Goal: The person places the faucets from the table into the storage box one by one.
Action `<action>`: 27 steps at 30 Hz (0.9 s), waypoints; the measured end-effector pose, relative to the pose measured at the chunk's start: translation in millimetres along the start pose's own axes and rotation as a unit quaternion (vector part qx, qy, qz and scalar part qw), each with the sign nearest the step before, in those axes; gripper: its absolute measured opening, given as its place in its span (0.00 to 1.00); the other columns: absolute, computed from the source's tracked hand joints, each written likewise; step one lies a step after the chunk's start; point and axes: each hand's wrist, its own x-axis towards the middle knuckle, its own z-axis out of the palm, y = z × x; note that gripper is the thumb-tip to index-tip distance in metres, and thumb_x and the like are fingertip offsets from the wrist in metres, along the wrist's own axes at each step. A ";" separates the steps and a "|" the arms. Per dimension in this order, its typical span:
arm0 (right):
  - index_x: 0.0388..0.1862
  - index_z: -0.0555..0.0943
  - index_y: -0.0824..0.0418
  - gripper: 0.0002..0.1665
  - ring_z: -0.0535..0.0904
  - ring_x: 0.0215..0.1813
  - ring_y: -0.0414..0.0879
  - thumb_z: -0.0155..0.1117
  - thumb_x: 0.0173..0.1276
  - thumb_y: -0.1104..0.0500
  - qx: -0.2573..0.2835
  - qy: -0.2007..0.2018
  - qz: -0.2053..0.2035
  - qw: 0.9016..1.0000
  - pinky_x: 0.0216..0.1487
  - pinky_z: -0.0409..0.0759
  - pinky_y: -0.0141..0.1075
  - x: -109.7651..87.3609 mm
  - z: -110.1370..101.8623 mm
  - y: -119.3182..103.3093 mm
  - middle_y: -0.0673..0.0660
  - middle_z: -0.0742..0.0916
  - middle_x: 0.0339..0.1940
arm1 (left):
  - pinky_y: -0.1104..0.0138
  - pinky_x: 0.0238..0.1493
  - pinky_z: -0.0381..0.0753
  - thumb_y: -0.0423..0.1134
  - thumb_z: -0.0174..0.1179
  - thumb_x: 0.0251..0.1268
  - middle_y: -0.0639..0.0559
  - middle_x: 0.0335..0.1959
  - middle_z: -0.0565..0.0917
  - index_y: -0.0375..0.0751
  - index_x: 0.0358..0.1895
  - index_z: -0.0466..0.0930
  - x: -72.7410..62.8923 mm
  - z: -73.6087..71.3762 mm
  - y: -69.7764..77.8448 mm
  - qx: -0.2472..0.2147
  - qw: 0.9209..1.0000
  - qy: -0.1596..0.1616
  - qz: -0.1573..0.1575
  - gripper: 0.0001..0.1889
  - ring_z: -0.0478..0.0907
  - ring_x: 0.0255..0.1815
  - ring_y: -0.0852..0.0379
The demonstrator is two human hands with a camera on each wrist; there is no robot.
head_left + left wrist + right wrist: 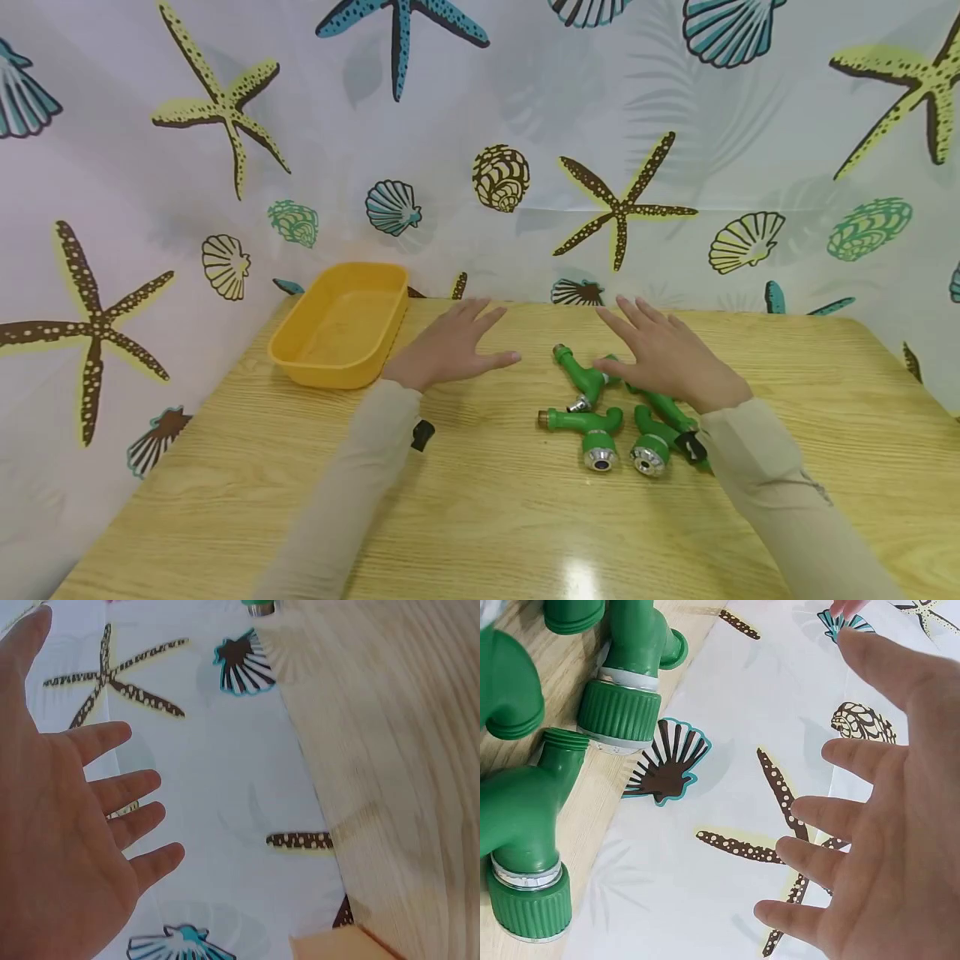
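Note:
Several green plastic taps (pixel 585 422) with silvery ends lie on the wooden table, right of the middle. Over the farther ones my right hand (pixel 670 354) is held up, fingers spread and holding nothing. In the right wrist view that palm (pixel 900 847) shows bare, with green taps (pixel 525 817) off to its side. My left hand (pixel 446 346) hovers beside the yellow basin (pixel 330 372), its fingers stretched out and thumb toward the taps. The left wrist view also shows its palm (pixel 60 847) bare. Part of the tap group is hidden behind my right hand and wrist.
The yellow basin stands at the table's back left corner. A white curtain (pixel 450 250) printed with starfish and shells hangs along the table's back and left side. Wood-grain tabletop (pixel 487 517) stretches in front of the taps.

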 end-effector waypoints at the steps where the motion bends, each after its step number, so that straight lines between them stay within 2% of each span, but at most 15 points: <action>1: 0.77 0.55 0.61 0.45 0.48 0.74 0.69 0.53 0.71 0.38 0.002 -0.001 0.000 1.000 0.66 0.49 0.67 -0.5 0.3 0.4 0.71 0.56 0.75 | 0.49 0.71 0.48 0.64 0.48 0.69 0.40 0.76 0.51 0.44 0.76 0.53 -1.4 -2.2 -3.7 -0.003 1.000 0.007 -0.002 0.40 0.45 0.76 0.41; 6: 0.77 0.55 0.62 0.46 0.49 0.73 0.69 0.54 0.71 0.38 0.000 0.005 -0.004 1.000 0.65 0.51 0.66 -2.7 1.2 2.1 0.72 0.56 0.74 | 0.49 0.68 0.57 0.53 0.54 0.71 0.37 0.69 0.64 0.37 0.72 0.62 -11.0 -10.6 -24.8 0.002 0.998 0.059 -0.006 0.33 0.57 0.70 0.39; 9: 0.77 0.56 0.62 0.46 0.50 0.73 0.69 0.56 0.70 0.38 -0.003 0.010 -0.008 1.000 0.65 0.51 0.66 -3.7 1.9 3.3 0.72 0.57 0.74 | 0.50 0.66 0.61 0.52 0.57 0.69 0.38 0.66 0.68 0.38 0.71 0.64 -17.5 -14.7 -36.6 0.010 0.997 0.076 -0.022 0.32 0.62 0.67 0.38; 15: 0.77 0.55 0.63 0.45 0.50 0.73 0.69 0.57 0.71 0.41 0.000 0.011 -0.010 1.000 0.65 0.50 0.67 -5.4 5.3 6.8 0.72 0.56 0.74 | 0.47 0.67 0.58 0.53 0.57 0.69 0.36 0.69 0.65 0.36 0.72 0.61 -32.6 -29.4 -56.9 -0.017 0.996 0.069 -0.058 0.35 0.58 0.69 0.36; 21: 0.76 0.56 0.63 0.44 0.51 0.73 0.69 0.57 0.71 0.42 -0.001 0.010 -0.008 1.000 0.65 0.51 0.67 -10.4 7.1 12.8 0.73 0.57 0.74 | 0.45 0.69 0.51 0.54 0.54 0.70 0.34 0.72 0.59 0.34 0.74 0.56 -50.1 -41.0 -85.8 -0.051 0.991 0.055 -0.110 0.37 0.51 0.72 0.35; 27: 0.75 0.57 0.65 0.43 0.52 0.72 0.70 0.56 0.72 0.43 0.005 0.015 -0.004 1.000 0.64 0.51 0.67 -14.4 8.3 18.1 0.73 0.58 0.73 | 0.43 0.69 0.48 0.60 0.51 0.70 0.32 0.72 0.58 0.34 0.74 0.54 -63.6 -44.1 -101.9 -0.047 0.990 0.048 -0.123 0.41 0.49 0.72 0.33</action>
